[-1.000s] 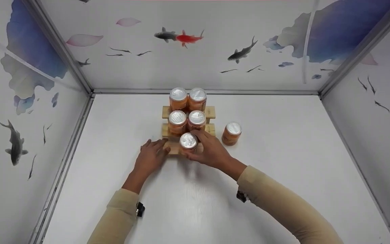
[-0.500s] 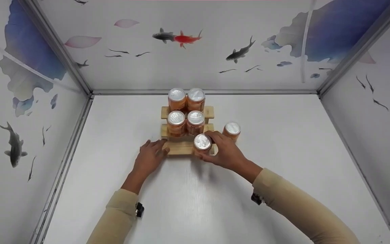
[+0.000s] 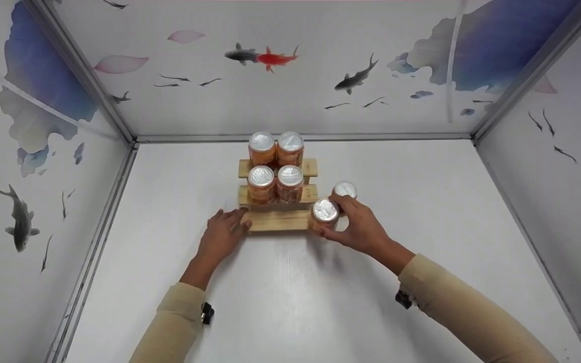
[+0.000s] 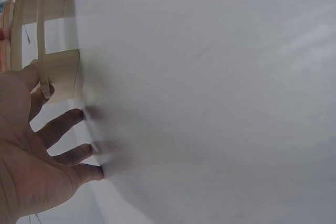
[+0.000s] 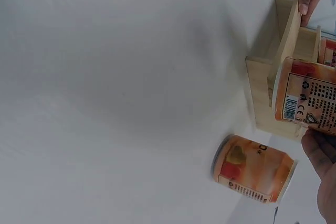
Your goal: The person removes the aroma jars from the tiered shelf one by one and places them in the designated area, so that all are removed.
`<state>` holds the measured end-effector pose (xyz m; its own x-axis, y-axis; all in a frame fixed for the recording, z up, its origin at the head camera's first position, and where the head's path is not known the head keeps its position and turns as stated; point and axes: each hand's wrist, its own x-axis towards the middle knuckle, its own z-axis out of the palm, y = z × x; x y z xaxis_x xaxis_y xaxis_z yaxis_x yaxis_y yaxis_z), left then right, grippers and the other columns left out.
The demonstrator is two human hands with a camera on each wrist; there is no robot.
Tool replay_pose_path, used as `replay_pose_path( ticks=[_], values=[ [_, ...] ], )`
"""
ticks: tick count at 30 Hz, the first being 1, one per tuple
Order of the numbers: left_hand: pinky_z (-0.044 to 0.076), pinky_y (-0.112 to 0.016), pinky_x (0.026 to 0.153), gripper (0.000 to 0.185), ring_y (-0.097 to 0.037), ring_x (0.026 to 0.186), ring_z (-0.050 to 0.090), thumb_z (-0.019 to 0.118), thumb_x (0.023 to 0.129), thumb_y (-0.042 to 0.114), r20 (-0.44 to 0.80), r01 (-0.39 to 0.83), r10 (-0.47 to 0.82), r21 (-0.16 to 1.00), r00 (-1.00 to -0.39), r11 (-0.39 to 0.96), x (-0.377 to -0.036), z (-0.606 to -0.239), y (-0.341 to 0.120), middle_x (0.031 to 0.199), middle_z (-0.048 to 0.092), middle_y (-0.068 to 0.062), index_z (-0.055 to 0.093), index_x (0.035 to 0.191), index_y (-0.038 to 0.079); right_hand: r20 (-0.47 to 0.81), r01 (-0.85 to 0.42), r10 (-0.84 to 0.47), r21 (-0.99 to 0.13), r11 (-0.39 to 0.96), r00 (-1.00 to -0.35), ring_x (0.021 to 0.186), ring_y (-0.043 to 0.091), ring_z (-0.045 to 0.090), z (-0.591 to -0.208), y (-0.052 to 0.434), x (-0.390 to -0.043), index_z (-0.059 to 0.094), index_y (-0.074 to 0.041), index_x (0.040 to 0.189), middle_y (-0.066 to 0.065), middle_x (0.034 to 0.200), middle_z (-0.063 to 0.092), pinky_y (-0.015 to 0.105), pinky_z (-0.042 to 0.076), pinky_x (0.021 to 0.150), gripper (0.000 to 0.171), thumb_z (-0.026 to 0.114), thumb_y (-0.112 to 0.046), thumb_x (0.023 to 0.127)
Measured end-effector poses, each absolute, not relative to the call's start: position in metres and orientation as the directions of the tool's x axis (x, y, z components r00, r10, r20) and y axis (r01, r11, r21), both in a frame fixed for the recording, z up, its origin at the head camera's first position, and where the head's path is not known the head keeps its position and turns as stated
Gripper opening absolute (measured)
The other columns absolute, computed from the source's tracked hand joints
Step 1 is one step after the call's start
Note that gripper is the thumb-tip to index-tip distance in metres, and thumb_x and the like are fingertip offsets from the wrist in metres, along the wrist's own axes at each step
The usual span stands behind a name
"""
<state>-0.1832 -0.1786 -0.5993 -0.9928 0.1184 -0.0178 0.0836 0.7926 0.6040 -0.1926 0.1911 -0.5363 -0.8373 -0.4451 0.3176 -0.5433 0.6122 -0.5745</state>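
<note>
**Gripping an orange can beside the wooden step rack**

Gripping is seen at the centre of the head view, where an orange can with a silver lid is clasped by the right hand, fingers and thumb curled round its side. The can is held at the right end of the lowest step of a wooden step rack, just right of centre in the frame; whether its base rests on the table cannot be told. In the right wrist view the same can appears at the right edge, its barcode label turned to the camera, with the rack's pale wood directly behind it.

A second can stands on the white table just behind the right hand, close to the held can. In the right wrist view this can is shown low in the frame, apart from the rack.

The left hand is laid against the left end of the rack's lowest step, fingers spread and fairly straight, nothing being held. In the left wrist view the fingers are pressed to the table and the thumb is touching the rack's edge.

Four further cans are set on the rack: two on the middle step and two on the top step, side by side.

Walls printed with fish and blue leaves enclose the table on three sides.
</note>
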Motion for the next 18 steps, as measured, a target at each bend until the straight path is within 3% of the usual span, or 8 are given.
replay_pose_path(
  ticks=[18],
  values=[
    [0.032, -0.083, 0.123, 0.054, -0.062, 0.155, 0.043, 0.060, 0.114, 0.046, -0.005, 0.093, 0.121, 0.603, -0.993, 0.793, -0.183, -0.598, -0.178, 0.159, 0.063, -0.022, 0.063, 0.157, 0.013, 0.320, -0.494, -0.376, -0.564, 0.662, -0.870, 0.112, 0.030, 0.078, -0.539, 0.242, -0.193, 0.062, 0.002, 0.144, 0.015, 0.127, 0.073, 0.052, 0.067, 0.092, 0.077, 0.101, -0.022, 0.082]
  ],
)
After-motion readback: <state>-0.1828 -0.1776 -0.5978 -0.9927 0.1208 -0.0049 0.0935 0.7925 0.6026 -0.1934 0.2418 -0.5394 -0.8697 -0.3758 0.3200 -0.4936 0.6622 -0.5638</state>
